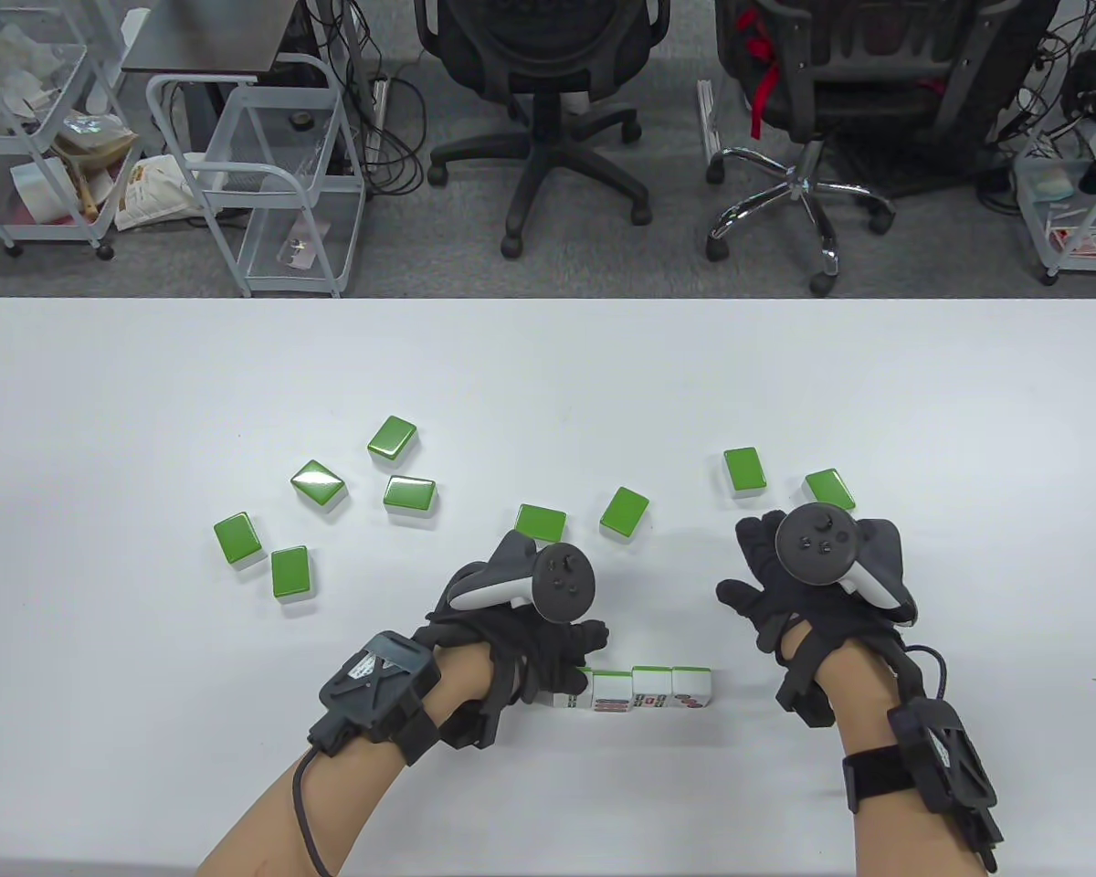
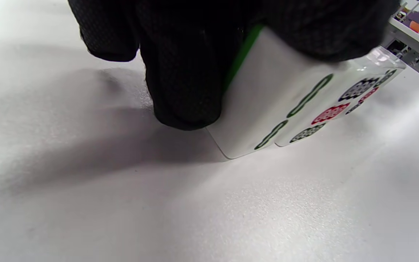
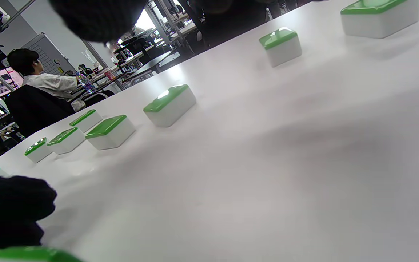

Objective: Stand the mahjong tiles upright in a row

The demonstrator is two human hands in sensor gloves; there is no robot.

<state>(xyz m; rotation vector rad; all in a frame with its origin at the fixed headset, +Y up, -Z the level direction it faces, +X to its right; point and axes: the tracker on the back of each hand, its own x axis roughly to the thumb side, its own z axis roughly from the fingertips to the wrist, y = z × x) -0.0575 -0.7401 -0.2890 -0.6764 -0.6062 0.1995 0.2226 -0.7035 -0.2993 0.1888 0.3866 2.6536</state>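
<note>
Row (image 1: 637, 690): four tiles standing upright, side by side and touching, near the front edge of the table (image 1: 548, 365), faces toward the person, green backs away.
End tile (image 2: 264, 109): leftmost in the row, a bamboo face; the left wrist view shows it pressed against its neighbour, a dots tile (image 2: 344, 105).
Left hand (image 1: 530, 630): right on that end tile! Gloved fingers (image 2: 184, 72) wrap its green back and top, and the tile's bottom edge sits on the table.
Left tracker (image 1: 562, 585): strapped on the back of the hand, fingers free of it.
Right hand (image 1: 804, 594): off to the right of the row and a little beyond it, apart from the tiles, fingers spread loosely, holding nothing.
Right tracker (image 1: 817, 544): on the back of that hand.
Loose tiles, left: five lying flat, green backs up, a scattered cluster (image 1: 329, 502) to the far left of the row.
Loose tiles, middle: two flat ones (image 1: 541, 523) and (image 1: 625, 512), just beyond the left hand.
Loose tiles, right: one flat (image 1: 745, 472), another (image 1: 829, 489) just past the right tracker and partly hidden by it.
Right wrist view: flat green-backed tiles (image 3: 169, 105) strung across the white top.
Beyond the table: two office chairs (image 1: 548, 110) and wire carts (image 1: 274, 174) on grey carpet.
</note>
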